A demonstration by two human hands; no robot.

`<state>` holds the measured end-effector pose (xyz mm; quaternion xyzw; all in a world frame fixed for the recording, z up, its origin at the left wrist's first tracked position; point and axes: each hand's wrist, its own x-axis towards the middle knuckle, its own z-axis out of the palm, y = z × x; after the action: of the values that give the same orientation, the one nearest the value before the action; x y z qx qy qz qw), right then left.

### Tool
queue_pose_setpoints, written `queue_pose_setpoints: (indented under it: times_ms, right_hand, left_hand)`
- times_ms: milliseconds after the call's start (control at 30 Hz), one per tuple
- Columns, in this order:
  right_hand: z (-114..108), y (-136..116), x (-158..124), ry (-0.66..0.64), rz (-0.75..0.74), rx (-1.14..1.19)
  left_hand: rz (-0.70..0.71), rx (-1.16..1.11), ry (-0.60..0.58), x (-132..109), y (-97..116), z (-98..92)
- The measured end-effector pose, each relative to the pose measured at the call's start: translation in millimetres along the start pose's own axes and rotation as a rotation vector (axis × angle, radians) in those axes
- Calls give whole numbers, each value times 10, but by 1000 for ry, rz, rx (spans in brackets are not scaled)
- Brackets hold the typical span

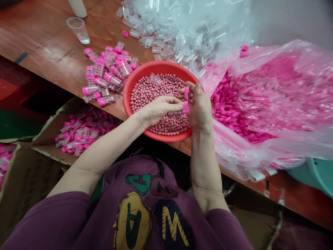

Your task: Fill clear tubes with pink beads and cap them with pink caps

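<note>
A red bowl (130, 86) full of small pink balls (153, 92) sits at the table's near edge. Over it, my left hand (156, 110) holds a clear tube (178, 111) lying sideways, its pink cap (185, 107) at the right end. My right hand (199, 106) meets it there and also pinches a loose pink cap (186, 92) between its fingers. An empty clear tube (155, 78) lies on the balls at the back of the bowl.
Filled, capped tubes (106, 74) are heaped left of the bowl, and more fill a cardboard box (80, 130) below the table. A plastic bag of pink caps (241, 111) lies right, clear empty tubes (166, 34) behind. A plastic cup (78, 29) stands far left.
</note>
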<state>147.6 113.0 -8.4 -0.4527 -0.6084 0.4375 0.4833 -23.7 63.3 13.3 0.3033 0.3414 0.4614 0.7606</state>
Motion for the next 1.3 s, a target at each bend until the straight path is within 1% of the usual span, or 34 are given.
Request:
queue_pose_setpoints:
  times_ms: [33, 67, 133, 200, 267, 300, 367, 500, 600, 667, 733, 800, 867, 933, 1100, 1200, 1300]
  right_hand:
    - [-18, -5, 27, -37, 6, 49]
    - [-36, -11, 34, -56, -26, 73]
    - [-68, -22, -11, -68, -173, 34]
    - [-81, -15, -108, -119, -332, -129]
    - [-68, 18, -206, -169, -450, -354]
    - [-53, 40, -243, -168, -491, -449]
    - [-21, 84, -287, -117, -533, -571]
    - [-8, 109, -311, -47, -591, -622]
    - [-29, 95, -334, -4, -616, -658]
    - [-29, 107, -342, 15, -584, -728]
    - [-15, 145, -335, -12, -542, -789]
    - [8, 197, -315, -32, -533, -803]
    - [31, 241, -295, -11, -573, -788]
    - [52, 257, -289, 12, -576, -793]
    - [84, 196, -326, -42, -418, -830]
    - [86, 177, -341, -44, -430, -873]
    - [85, 200, -341, 2, -486, -943]
  left_hand:
    - [-9, -16, 10, 5, 4, -7]
    - [-10, -37, 30, 11, 10, -13]
    - [0, -88, 68, 27, 25, -28]
    - [7, -137, 96, 48, 31, -46]
    - [6, -156, 112, 74, 22, -63]
    - [3, -155, 116, 86, 13, -69]
    - [-7, -150, 117, 99, -4, -75]
    - [-10, -143, 94, 71, -13, -56]
    - [53, -39, 95, 39, -19, -21]
    - [148, 58, 134, 37, -35, 6]
    - [245, 176, 167, 49, -54, 29]
    - [317, 289, 163, 63, -65, 46]
    - [359, 356, 141, 65, -65, 54]
    - [368, 388, 144, 57, -61, 55]
    - [340, 431, 216, 51, -77, 69]
    - [307, 401, 237, 60, -78, 117]
    - [255, 344, 273, 54, -53, 186]
